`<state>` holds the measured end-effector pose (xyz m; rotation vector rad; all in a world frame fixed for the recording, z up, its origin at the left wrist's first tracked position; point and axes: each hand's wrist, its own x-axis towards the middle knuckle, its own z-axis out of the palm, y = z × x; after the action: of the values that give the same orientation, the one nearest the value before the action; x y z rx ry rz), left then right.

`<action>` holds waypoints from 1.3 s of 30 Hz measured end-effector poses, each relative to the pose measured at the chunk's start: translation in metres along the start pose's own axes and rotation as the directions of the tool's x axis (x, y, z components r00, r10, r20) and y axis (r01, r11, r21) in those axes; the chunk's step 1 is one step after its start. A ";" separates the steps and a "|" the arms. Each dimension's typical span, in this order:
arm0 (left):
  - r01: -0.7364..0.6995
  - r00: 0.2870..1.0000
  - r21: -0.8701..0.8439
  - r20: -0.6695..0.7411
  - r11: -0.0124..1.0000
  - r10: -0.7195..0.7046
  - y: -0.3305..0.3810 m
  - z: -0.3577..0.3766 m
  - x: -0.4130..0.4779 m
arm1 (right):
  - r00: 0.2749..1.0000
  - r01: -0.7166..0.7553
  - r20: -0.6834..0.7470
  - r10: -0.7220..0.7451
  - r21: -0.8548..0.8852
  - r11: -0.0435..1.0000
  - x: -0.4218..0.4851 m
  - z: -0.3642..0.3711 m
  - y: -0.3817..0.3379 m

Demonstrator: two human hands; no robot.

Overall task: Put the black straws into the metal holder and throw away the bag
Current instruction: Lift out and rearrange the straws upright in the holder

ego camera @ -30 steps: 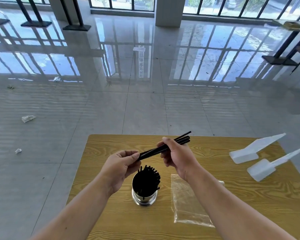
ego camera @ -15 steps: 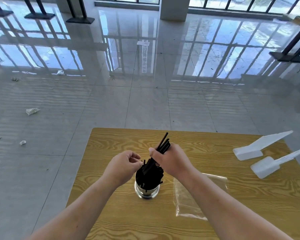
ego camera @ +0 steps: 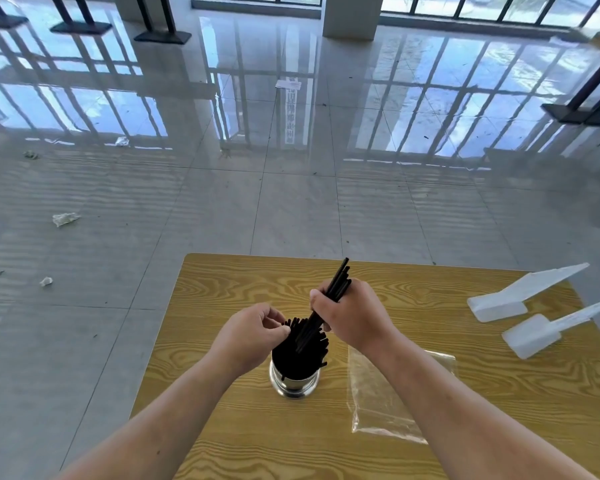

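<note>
A shiny metal holder (ego camera: 293, 384) stands on the wooden table (ego camera: 430, 455), packed with black straws (ego camera: 303, 355). My right hand (ego camera: 352, 315) grips a small bundle of black straws (ego camera: 340, 278), tilted steeply, with their lower ends down among those in the holder. My left hand (ego camera: 252, 336) hovers at the holder's left rim, fingers curled near the straw tips, holding nothing that I can see. A clear plastic bag (ego camera: 381, 400) lies flat on the table to the right of the holder, partly under my right forearm.
Two white foam pieces (ego camera: 513, 299) (ego camera: 534, 336) lie at the table's right side. The table's far edge (ego camera: 326, 259) drops to a glossy tiled floor with scraps of litter (ego camera: 65, 218) at the left. Black table bases stand far off.
The straw bundle swung from nearly level to steeply tilted and its lower ends went down into the holder. My left hand let go of the bundle's end and now sits by the rim.
</note>
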<state>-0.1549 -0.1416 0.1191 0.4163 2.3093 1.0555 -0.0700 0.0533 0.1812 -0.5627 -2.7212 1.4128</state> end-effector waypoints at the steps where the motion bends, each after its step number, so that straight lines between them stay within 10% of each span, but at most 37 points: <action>1: 0.000 1.000 -0.002 0.003 1.000 0.000 0.000 0.001 0.001 | 1.000 -0.001 0.008 0.001 -0.025 1.000 0.001 0.001 0.002; 10: 0.022 1.000 0.117 -0.001 0.993 -0.022 0.000 0.001 0.009 | 0.974 -0.043 0.202 0.098 -0.260 0.965 -0.004 0.027 0.026; 39: -0.207 0.977 0.533 0.066 0.820 0.203 0.029 0.031 0.025 | 0.971 -0.188 0.146 0.188 -0.016 0.982 -0.029 0.016 0.072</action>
<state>-0.1548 -0.0923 0.1161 0.9034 2.5773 0.4634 -0.0237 0.0687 0.1186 -0.7652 -2.8483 1.5523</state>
